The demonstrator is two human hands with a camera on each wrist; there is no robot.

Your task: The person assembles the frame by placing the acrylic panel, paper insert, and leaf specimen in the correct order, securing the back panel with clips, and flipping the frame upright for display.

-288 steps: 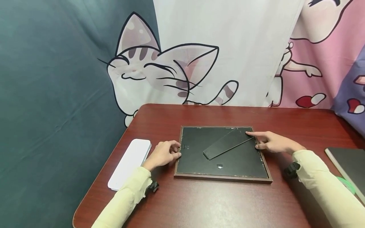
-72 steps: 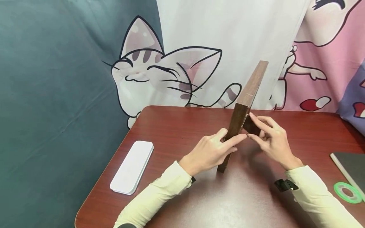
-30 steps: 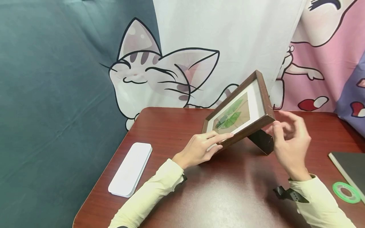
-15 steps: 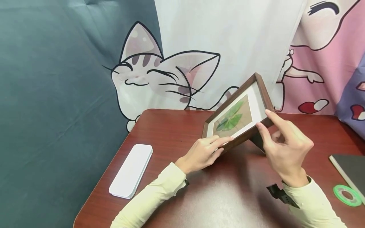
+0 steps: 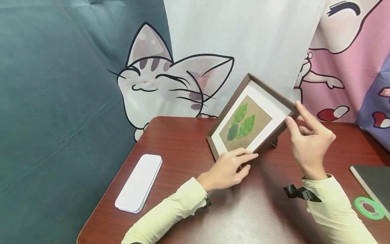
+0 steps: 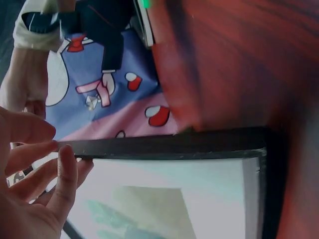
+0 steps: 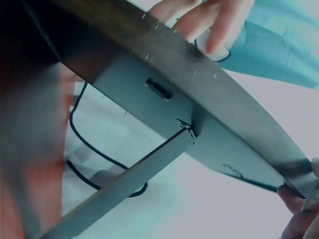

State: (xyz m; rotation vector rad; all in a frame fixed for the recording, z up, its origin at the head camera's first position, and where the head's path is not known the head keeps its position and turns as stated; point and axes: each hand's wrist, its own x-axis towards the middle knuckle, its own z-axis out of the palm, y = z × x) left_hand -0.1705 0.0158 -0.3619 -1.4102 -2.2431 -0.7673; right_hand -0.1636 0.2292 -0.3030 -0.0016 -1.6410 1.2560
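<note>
A brown wooden picture frame [image 5: 229, 105] with a green-leaf picture [image 5: 246, 126] and white mat stands tilted over the table, front toward me. My left hand [image 5: 226, 171] holds its lower edge, fingertips over the front and the rim; in the left wrist view its fingers [image 6: 64, 181] curl at the dark edge. At the right corner, my right hand [image 5: 312, 144] pinches the frame between thumb and fingers. The right wrist view shows the dark back with its support leg [image 7: 124, 186] swung out from the hinge. In the head view only the leg's tip [image 5: 275, 142] shows.
A white oblong case [image 5: 139, 183] lies on the red-brown table [image 5: 179, 135] at left. On the right are a green tape roll [image 5: 368, 208] and a dark flat book-like item [image 5: 373, 181]. Printed cloth [image 5: 195, 34] hangs behind the table.
From face down, the frame was raised, its rear leg swung out, and its front turned to me. In the last half second it rotated further toward me, right hand staying on the corner.
</note>
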